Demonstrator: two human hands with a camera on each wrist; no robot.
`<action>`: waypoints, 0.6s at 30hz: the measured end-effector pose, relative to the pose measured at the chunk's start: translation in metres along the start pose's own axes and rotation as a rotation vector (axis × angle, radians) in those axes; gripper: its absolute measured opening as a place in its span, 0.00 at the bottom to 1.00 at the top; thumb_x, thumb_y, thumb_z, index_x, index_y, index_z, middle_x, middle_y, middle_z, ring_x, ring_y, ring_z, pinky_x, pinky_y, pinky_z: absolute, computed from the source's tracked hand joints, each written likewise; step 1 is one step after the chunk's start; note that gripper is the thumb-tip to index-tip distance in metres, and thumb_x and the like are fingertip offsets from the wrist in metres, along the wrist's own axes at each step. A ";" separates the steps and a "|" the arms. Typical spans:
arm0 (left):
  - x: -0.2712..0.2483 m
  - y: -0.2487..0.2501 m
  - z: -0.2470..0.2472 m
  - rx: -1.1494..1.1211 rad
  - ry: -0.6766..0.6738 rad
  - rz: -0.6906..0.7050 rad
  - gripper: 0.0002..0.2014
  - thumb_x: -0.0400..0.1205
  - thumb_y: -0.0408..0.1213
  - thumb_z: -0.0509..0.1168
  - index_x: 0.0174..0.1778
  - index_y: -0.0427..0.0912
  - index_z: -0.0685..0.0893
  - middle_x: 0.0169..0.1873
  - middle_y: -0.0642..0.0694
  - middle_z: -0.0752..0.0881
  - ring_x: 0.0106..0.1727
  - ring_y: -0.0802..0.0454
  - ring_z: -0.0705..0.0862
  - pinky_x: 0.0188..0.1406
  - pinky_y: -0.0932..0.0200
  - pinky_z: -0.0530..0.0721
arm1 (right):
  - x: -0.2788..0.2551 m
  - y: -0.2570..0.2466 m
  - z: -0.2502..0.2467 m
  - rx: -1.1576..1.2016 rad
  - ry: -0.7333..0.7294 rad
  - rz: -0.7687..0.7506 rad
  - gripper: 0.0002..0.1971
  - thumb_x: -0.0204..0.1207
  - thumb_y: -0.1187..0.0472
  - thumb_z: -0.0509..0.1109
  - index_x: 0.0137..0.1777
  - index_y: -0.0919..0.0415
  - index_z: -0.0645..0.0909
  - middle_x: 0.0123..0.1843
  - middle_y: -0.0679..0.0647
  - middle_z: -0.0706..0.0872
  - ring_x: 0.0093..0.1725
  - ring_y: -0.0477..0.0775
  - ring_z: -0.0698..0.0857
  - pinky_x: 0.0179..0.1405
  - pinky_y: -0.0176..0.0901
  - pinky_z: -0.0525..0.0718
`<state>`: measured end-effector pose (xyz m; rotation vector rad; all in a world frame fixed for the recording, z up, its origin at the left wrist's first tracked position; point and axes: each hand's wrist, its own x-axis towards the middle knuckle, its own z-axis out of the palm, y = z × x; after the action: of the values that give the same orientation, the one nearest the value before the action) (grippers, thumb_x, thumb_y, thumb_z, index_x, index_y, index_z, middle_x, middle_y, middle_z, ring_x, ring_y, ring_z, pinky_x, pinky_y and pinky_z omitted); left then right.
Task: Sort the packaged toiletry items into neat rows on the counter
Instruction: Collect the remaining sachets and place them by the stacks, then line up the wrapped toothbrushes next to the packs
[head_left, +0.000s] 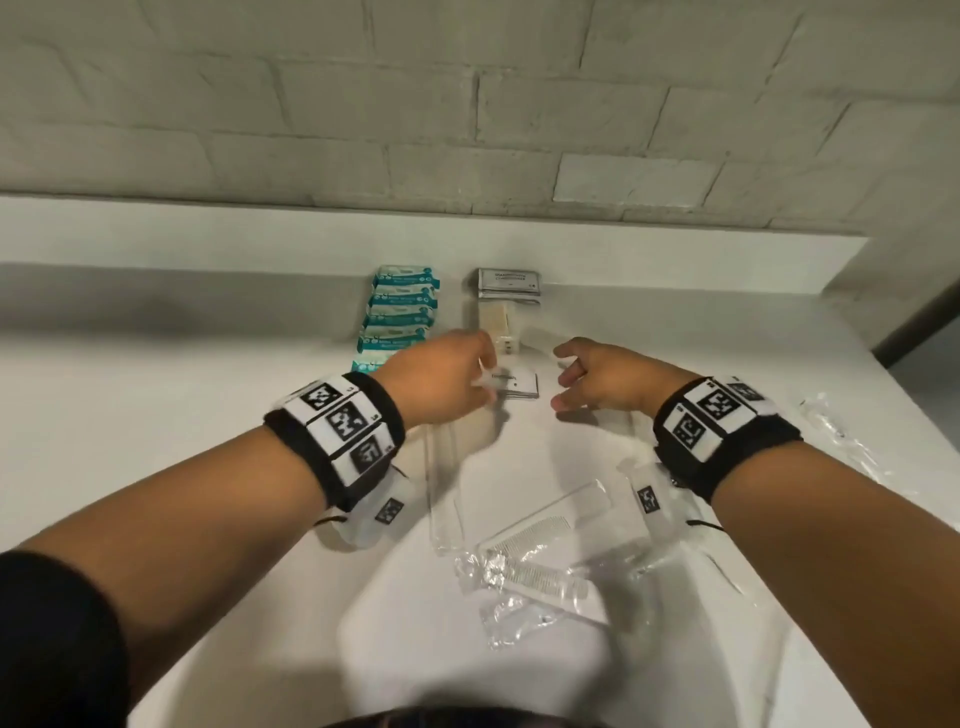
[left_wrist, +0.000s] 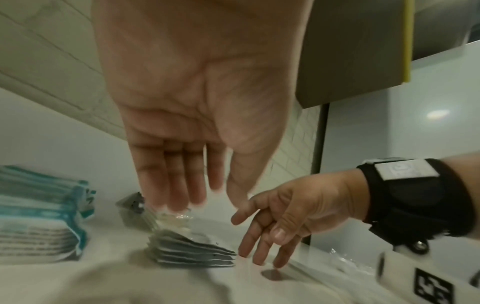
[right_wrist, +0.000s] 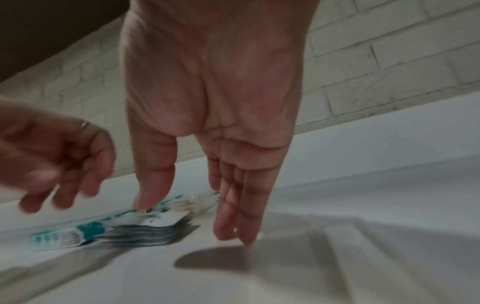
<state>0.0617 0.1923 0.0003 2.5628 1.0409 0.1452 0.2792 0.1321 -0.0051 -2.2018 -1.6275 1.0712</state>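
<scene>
A row of teal packets lies at the back of the white counter, with grey sachets and clear packets of beige items in a row beside it. A small stack of grey-white sachets sits at the near end of that row. My left hand hovers over the stack's left side with fingers straight and nothing in them. My right hand is just right of the stack, its fingertips close to the counter, also holding nothing. The left wrist view has the stack below my left hand.
Clear packets with white combs lie near me by the sink basin. Crumpled clear plastic sits at the right of the counter. A raised ledge and a brick wall close off the back.
</scene>
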 end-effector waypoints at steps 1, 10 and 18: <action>-0.011 0.003 -0.001 0.051 -0.125 0.038 0.18 0.78 0.47 0.69 0.63 0.49 0.79 0.57 0.51 0.81 0.53 0.54 0.81 0.54 0.56 0.82 | -0.009 0.002 0.000 -0.048 -0.009 0.003 0.37 0.71 0.55 0.79 0.78 0.54 0.66 0.70 0.56 0.79 0.65 0.54 0.81 0.68 0.48 0.78; -0.069 -0.003 0.034 0.149 -0.346 -0.027 0.31 0.74 0.49 0.72 0.74 0.53 0.72 0.71 0.53 0.71 0.71 0.51 0.74 0.71 0.51 0.74 | -0.115 0.007 0.055 -0.624 -0.143 -0.165 0.23 0.59 0.42 0.77 0.52 0.44 0.75 0.51 0.43 0.70 0.45 0.46 0.76 0.39 0.42 0.78; -0.088 0.034 0.040 -0.114 -0.285 0.049 0.19 0.80 0.37 0.65 0.67 0.52 0.78 0.65 0.56 0.77 0.62 0.61 0.78 0.64 0.66 0.73 | -0.139 0.025 0.071 -0.503 -0.103 -0.283 0.17 0.74 0.52 0.69 0.63 0.45 0.77 0.57 0.43 0.76 0.53 0.48 0.79 0.51 0.43 0.79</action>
<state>0.0299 0.0969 -0.0201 2.4177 0.8380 -0.1402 0.2338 -0.0193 -0.0100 -2.1095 -2.3821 0.7684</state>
